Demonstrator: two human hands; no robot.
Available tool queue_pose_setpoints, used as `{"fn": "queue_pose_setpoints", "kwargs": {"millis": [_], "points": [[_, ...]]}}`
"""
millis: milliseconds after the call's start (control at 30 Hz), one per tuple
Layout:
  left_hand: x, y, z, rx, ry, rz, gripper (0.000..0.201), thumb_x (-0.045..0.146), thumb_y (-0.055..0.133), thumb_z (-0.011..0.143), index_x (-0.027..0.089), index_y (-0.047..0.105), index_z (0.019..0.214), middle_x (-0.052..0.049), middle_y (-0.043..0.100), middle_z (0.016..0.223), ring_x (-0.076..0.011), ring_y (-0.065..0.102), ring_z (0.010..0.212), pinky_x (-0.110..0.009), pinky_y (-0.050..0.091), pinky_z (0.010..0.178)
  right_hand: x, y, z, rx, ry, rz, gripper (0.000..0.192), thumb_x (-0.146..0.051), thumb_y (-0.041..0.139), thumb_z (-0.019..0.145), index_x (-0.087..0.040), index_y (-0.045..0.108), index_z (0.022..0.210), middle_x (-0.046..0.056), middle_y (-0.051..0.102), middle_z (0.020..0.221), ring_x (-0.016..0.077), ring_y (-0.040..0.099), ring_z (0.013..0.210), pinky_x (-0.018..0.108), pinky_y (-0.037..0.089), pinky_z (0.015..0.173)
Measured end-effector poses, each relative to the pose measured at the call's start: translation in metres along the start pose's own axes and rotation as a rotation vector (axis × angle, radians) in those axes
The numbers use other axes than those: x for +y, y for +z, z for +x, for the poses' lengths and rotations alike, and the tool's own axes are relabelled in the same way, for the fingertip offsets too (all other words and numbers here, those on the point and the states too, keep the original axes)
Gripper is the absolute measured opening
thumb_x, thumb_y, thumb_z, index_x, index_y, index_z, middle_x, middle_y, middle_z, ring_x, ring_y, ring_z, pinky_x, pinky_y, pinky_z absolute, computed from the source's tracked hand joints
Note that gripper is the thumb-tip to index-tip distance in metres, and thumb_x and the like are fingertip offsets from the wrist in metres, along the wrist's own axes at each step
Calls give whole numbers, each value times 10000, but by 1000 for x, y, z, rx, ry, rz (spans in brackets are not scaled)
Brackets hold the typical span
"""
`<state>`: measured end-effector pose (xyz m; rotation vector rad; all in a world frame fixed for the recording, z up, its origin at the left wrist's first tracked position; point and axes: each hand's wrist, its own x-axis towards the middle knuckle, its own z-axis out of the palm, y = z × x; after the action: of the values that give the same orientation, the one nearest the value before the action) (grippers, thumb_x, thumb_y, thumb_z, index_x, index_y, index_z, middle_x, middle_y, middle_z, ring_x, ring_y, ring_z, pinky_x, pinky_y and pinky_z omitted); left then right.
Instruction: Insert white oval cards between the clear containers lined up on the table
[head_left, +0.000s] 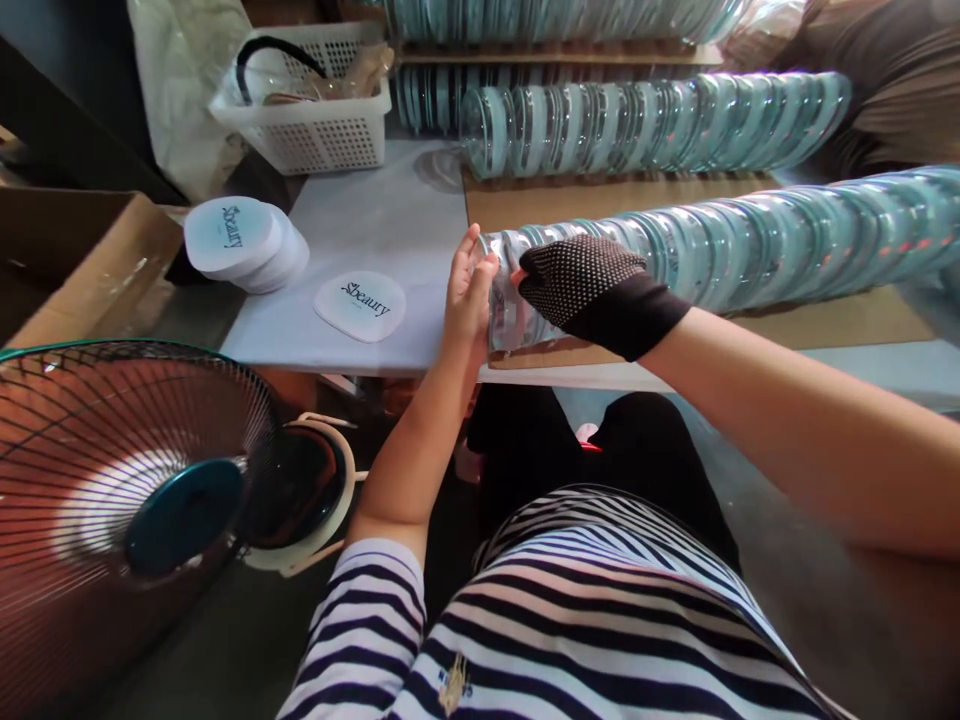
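Desk (375, 215) surface carries all the work items, and a fan (135, 490) stands low at the left, beside the person's knees. Cardboard sheet (570, 195) lies on the right half of the desk and bears long rows of clear round discs set on edge. The near row (750, 245) runs from the right edge toward the centre, and a far row (652, 120) lies parallel behind it. A white basket (315, 105) sits at the back left. A stack of printed white pads (244, 245) rests near the left edge, with one single pad (360, 305) just beside it.

Left hand (466, 295), bare, is held flat and open with its palm pressed against the end face of the near row. Right hand (589, 290), gloved, is curled over the top of the same end, fingers closed on the end discs.

To do this step well, in my judgement: keep the left palm square to the end face so the discs stay upright, and keep the gloved grip light so that only the end discs separate from the row.
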<state>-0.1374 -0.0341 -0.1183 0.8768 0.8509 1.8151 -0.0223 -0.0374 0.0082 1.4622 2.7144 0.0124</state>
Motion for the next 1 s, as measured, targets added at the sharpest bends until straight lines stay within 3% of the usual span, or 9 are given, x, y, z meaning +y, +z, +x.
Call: {"fn": "queue_pose_setpoints", "kwargs": {"millis": [133,267,367,533,633,700,800,900,1000], "points": [[0,-2,-1,1,-8,32,475,417,529,966,324,451,1426,-39,509,1437,-265,513,1342,-464,420,1109,1,1,3,-112,-99,59,392,-227,369,938,-48,717,943,192,709,940,233,659,868,328,475,774],[-1,-3,3,47,-12,57,439,398,502,980,290,467,1404,-46,540,1375,-252,585,1256,-431,482,1054,-7,11,-6,66,43,109,417,-288,359,962,-75,703,1064,203,710,1033,278,672,958,371,494,815],[-2,-3,5,71,48,156,424,428,493,989,264,491,1381,-52,547,1366,-244,507,1348,-395,441,1102,-16,21,-20,39,81,153,380,-300,386,959,-116,701,1068,190,719,1022,298,688,961,384,504,816],[4,-7,2,31,148,355,435,463,507,978,261,513,1362,-44,458,1514,-215,323,1482,-328,282,1208,-18,36,-33,-50,28,356,262,-219,431,914,-144,682,923,174,720,995,285,688,937,380,510,804],[10,-6,-3,-2,162,415,446,482,487,977,291,497,1381,-23,405,1569,-200,279,1502,-338,231,1229,-15,45,-33,-105,80,723,122,-179,460,881,-169,576,845,131,712,847,212,669,702,320,512,657],[15,-3,-9,3,162,427,453,482,466,984,280,488,1389,-30,416,1563,-200,279,1502,-350,215,1235,-16,53,-34,-182,110,1174,33,-177,463,880,-199,483,865,72,698,756,143,577,509,254,454,505],[21,5,-16,43,135,450,441,471,430,999,268,479,1387,-39,450,1531,-199,337,1471,-350,256,1220,-21,65,-38,-262,39,1795,101,-250,509,887,-222,419,922,3,686,711,91,455,397,199,355,394],[26,10,-19,60,82,438,423,434,413,1009,265,462,1394,-53,521,1442,-197,462,1382,-333,346,1170,-25,73,-42,-262,-6,2064,197,-311,571,881,-222,437,996,-36,660,671,78,437,389,178,328,381],[27,8,-16,48,24,410,425,397,378,1017,262,432,1416,-61,597,1294,-204,568,1268,-349,425,1110,-30,76,-42,-159,8,2175,279,-288,525,914,-238,447,1178,-64,648,676,75,454,400,174,358,400]]}}
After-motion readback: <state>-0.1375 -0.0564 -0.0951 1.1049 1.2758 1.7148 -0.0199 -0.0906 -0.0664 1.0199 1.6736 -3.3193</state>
